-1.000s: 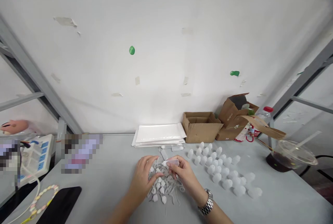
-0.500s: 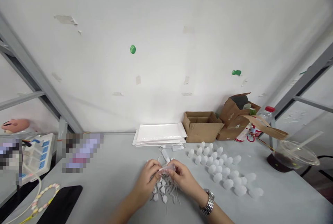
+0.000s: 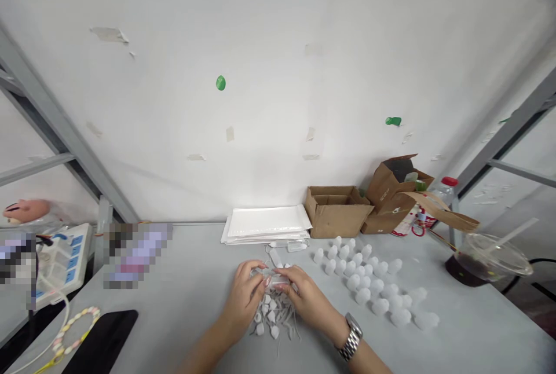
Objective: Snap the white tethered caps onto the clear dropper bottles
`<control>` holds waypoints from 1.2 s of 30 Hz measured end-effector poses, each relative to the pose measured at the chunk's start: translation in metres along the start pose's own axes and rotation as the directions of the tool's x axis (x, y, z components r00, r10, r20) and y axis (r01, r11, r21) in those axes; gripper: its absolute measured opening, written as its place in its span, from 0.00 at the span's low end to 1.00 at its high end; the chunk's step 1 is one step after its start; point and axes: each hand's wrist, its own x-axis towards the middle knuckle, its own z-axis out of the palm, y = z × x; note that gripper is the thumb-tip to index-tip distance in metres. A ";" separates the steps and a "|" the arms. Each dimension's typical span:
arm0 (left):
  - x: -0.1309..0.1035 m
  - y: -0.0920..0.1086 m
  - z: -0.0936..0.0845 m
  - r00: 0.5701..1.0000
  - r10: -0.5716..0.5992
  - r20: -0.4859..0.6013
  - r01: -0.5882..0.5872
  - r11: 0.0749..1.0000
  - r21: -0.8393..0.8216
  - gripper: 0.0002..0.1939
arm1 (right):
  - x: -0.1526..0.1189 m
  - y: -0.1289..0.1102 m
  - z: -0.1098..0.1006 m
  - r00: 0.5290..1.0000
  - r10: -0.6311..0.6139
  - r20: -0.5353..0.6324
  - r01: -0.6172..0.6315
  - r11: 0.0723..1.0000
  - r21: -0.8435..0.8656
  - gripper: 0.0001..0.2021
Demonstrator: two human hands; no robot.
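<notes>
I watch my left hand (image 3: 242, 300) and right hand (image 3: 309, 297) pinching a translucent tube (image 3: 279, 279) over the white pieces (image 3: 271, 316), heaped at the near middle of the desk (image 3: 182, 281).

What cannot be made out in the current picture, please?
All in the head view:
Translucent piece: its full outline, partly covered by the left hand and right hand.
Cardboard box: its floor, hidden by its front wall.
Black phone-like slab: near end, cut off by bottom edge.
Purple patch: details, blurred by pixelation.
</notes>
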 end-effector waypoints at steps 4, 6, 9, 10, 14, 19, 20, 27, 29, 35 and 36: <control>0.000 -0.001 0.001 0.999 0.029 -0.038 -0.027 0.998 0.051 0.18 | -0.001 0.001 0.005 0.976 -0.217 0.004 0.203 0.909 -0.363 0.11; 0.000 -0.002 0.003 0.999 0.025 -0.034 -0.023 0.998 0.052 0.19 | -0.002 0.003 0.009 0.956 -0.291 -0.023 0.250 0.858 -0.448 0.09; 0.001 -0.003 0.005 1.000 -0.020 -0.022 0.021 1.000 0.008 0.21 | -0.001 0.006 0.013 0.921 -0.381 -0.078 0.289 0.804 -0.519 0.10; 0.001 -0.004 0.005 0.999 -0.048 -0.018 0.048 0.999 -0.021 0.22 | -0.001 0.006 0.014 0.910 -0.405 -0.091 0.298 0.789 -0.538 0.11; 0.004 -0.007 0.005 0.979 -0.197 0.054 0.204 0.963 -0.178 0.24 | 0.000 0.001 0.013 0.876 -0.475 -0.082 0.344 0.734 -0.585 0.14; 0.006 -0.005 0.001 0.961 -0.256 0.104 0.275 0.923 -0.270 0.26 | 0.002 -0.005 0.012 0.838 -0.534 -0.111 0.362 0.696 -0.620 0.14; 0.006 -0.005 0.001 0.961 -0.252 0.111 0.273 0.923 -0.272 0.26 | 0.002 -0.005 0.012 0.833 -0.539 -0.127 0.356 0.697 -0.622 0.14; 0.005 -0.005 0.004 0.962 -0.243 0.125 0.270 0.919 -0.288 0.26 | -0.001 -0.005 0.016 0.840 -0.491 -0.232 0.329 0.800 -0.502 0.12; 0.005 -0.005 0.003 0.973 -0.218 0.083 0.232 0.940 -0.250 0.25 | -0.001 -0.005 0.015 0.903 -0.377 -0.207 0.280 0.880 -0.382 0.11; 0.003 -0.003 -0.004 1.000 -0.030 -0.002 0.030 0.999 0.019 0.18 | 0.000 0.000 0.007 0.979 -0.198 -0.041 0.182 0.952 -0.245 0.16; 0.002 -0.003 -0.004 1.000 -0.013 0.001 0.013 0.999 0.043 0.18 | 0.000 0.000 0.006 0.979 -0.201 -0.024 0.188 0.948 -0.257 0.15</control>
